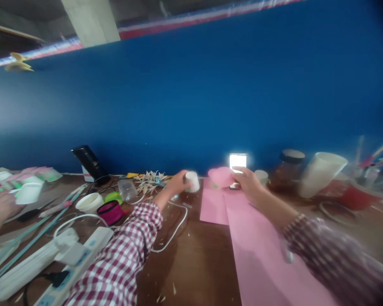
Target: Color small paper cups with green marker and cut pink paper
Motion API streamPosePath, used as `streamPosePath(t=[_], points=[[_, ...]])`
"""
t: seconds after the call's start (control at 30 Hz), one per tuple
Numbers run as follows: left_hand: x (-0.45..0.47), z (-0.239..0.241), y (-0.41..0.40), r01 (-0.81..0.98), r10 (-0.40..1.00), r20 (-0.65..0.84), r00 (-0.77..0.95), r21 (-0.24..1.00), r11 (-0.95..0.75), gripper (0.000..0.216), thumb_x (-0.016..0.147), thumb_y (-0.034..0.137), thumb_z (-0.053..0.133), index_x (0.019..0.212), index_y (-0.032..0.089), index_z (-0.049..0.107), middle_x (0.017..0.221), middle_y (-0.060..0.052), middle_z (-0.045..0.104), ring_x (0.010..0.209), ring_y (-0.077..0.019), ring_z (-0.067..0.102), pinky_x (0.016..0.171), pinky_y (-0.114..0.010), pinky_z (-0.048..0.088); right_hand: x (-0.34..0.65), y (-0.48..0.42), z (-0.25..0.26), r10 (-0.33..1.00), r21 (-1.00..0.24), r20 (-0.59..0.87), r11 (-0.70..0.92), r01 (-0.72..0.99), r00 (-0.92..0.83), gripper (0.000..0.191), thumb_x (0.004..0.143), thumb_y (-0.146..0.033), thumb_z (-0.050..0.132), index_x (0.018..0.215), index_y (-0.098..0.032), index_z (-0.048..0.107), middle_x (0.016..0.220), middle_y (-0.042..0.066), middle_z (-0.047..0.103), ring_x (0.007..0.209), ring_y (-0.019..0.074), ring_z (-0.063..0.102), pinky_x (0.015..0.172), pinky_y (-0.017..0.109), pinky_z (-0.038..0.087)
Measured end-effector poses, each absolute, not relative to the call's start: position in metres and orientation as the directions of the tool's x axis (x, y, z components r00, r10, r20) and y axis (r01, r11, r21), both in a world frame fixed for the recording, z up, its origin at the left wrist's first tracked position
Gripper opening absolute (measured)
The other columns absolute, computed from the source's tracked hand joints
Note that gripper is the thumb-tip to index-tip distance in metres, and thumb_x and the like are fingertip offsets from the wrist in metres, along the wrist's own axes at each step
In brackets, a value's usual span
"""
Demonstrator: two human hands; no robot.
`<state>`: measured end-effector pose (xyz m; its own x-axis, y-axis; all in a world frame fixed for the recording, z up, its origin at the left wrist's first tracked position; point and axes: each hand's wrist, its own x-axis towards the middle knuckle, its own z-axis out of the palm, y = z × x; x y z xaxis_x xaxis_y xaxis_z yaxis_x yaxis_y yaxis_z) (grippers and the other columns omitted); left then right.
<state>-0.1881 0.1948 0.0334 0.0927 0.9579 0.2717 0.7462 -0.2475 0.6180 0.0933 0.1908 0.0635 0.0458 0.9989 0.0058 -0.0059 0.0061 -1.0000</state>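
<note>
white cylinder [193, 182] in left hand [178, 183], pink piece [221, 176] in right hand [248, 182]

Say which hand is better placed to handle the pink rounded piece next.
Probably the right hand: it appears to grip the pink piece, while the left hand holds a white cylinder.

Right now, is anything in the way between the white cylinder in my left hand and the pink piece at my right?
Nothing visible: between the white cylinder in your left hand and the pink piece at your right hand, the gap shows just brown tabletop, pink sheet and blue wall.
</note>
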Motion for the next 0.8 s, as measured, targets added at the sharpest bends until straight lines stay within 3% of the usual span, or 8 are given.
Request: streamPosePath(t=[0.27, 0.53, 0.67, 0.8], points=[[-0.164, 0.009, 0.206, 0.761, 0.93, 0.368, -0.025, 0.61, -0.221, 0.051, 0.07, 0.025, 0.067, 0.118, 0.018, 0.051, 0.117, -0.009, 0.062, 0.104, -0.023, 0.059, 0.091, -0.036, 0.047, 0.055, 0.203, 0.061, 0.997, -0.999, -0.006, -0.002, -0.053, 0.074, 0.035, 0.069, -0.02, 0.056, 0.104, -0.015, 0.057, 0.054, -0.006, 0.052, 0.042, 0.0083, 0.05, 0.041, 0.019, 0.043], [-0.16, -0.006, 0.207, 0.781, 0.922, 0.383, -0.06, 0.593, -0.196, 0.07, 0.07, 0.021, 0.068, 0.134, 0.013, 0.039, 0.133, -0.018, 0.051, 0.121, -0.0312, 0.049, 0.103, -0.046, 0.037, -0.013, 0.2, 0.04, 0.99, -0.999, 0.008, 0.002, 0.046, 0.144, 0.033, 0.071, -0.017, 0.053, 0.104, -0.014, 0.054, 0.065, 0.001, 0.061, 0.052, 0.0143, 0.06, 0.045, 0.024, 0.048], [-0.168, -0.009, 0.201, 0.768, 0.92, 0.39, -0.046, 0.602, -0.217, 0.085, 0.068, 0.026, 0.071, 0.139, 0.009, 0.029, 0.138, -0.021, 0.045, 0.124, -0.0316, 0.047, 0.103, -0.044, 0.037, -0.029, 0.201, 0.036, 0.984, -0.991, 0.018, -0.006, 0.135, 0.179, 0.026, 0.078, -0.018, 0.056, 0.104, -0.014, 0.056, 0.075, 0.006, 0.065, 0.059, 0.0148, 0.062, 0.051, 0.026, 0.05], [-0.171, -0.009, 0.201, 0.752, 0.913, 0.406, -0.04, 0.614, -0.24, 0.079, 0.073, 0.033, 0.066, 0.139, 0.008, 0.029, 0.136, -0.02, 0.047, 0.122, -0.0289, 0.05, 0.103, -0.041, 0.038, -0.032, 0.204, 0.033, 0.983, -0.974, 0.01, -0.032, 0.223, 0.184, 0.024, 0.088, -0.03, 0.056, 0.106, -0.014, 0.057, 0.087, 0.004, 0.064, 0.065, 0.0115, 0.061, 0.06, 0.027, 0.052]])
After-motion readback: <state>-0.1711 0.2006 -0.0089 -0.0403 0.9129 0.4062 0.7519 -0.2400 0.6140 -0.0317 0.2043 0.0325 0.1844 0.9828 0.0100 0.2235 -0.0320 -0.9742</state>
